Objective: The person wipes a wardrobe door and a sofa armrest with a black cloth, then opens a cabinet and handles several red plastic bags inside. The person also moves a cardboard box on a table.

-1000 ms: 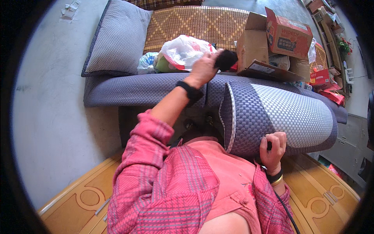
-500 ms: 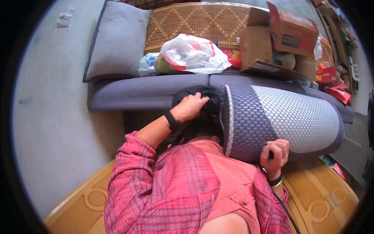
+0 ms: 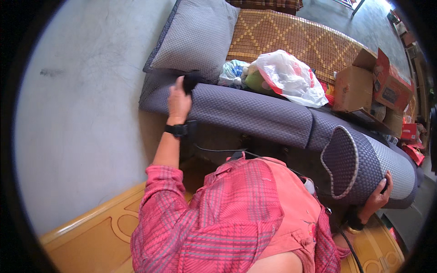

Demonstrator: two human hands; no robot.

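Both hands grip: the left hand [image 3: 179,103] a black bundle [image 3: 192,81] near the left front corner of the sofa [image 3: 255,113], the right hand [image 3: 377,198] a rolled mat [image 3: 368,164] lengthwise along the front edge.

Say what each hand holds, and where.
Left hand: black, soft-looking object, by its near end; blurred. Right hand: on the near side of the rolled two-tone grey woven mat; whether gripping can't be told.

A long sofa [image 3: 255,113] with a padded grey-purple edge carries a brown patterned mat [image 3: 296,36]. Along that edge lie a grey cushion [image 3: 195,41] at the left end, a small bluish bag [image 3: 233,73], a white plastic bag [image 3: 289,75] and an open cardboard box [image 3: 353,90].
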